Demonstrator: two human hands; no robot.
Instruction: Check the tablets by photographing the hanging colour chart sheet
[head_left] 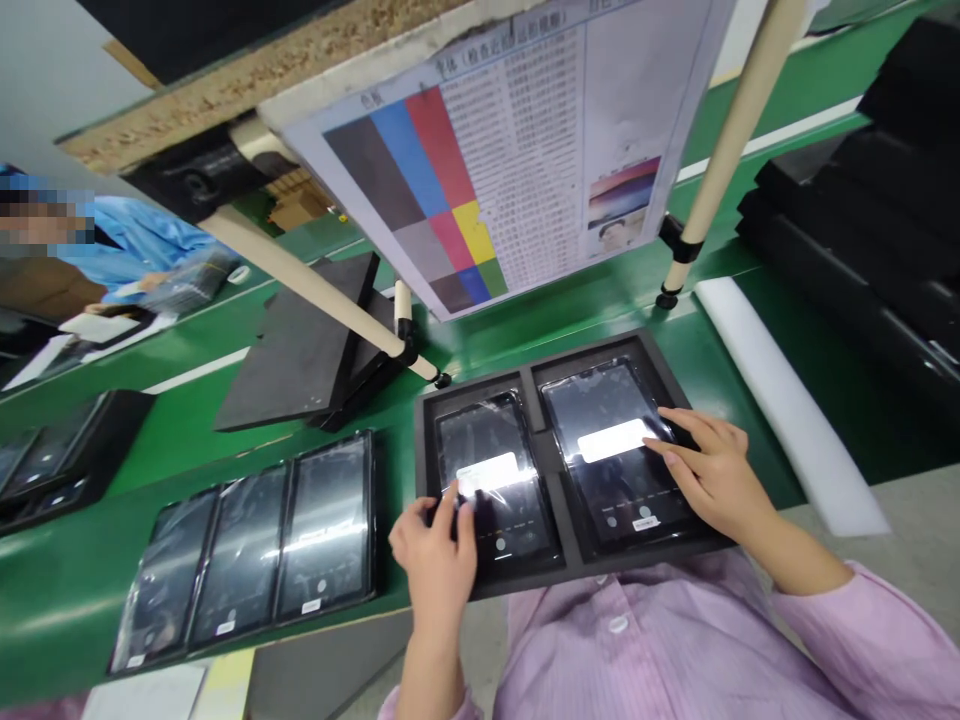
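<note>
A black foam tray point(534, 385) lies on the green bench in front of me with two tablets in its pockets. My left hand point(435, 555) rests at the lower left of the left tablet point(491, 480), fingers curled, fingertips touching its screen edge. My right hand point(709, 465) lies on the right side of the right tablet point(615, 450), fingers stretched out and apart, fingertips on the glass. Both screens reflect a bright light bar.
A colour test chart point(510, 150) hangs tilted above the tray on cream poles. Three wrapped tablets point(255, 550) lie to the left. Dark foam sheets point(300, 350) sit behind them, black trays point(862, 220) at right, a white foam strip point(780, 400). A co-worker in blue point(127, 250) is far left.
</note>
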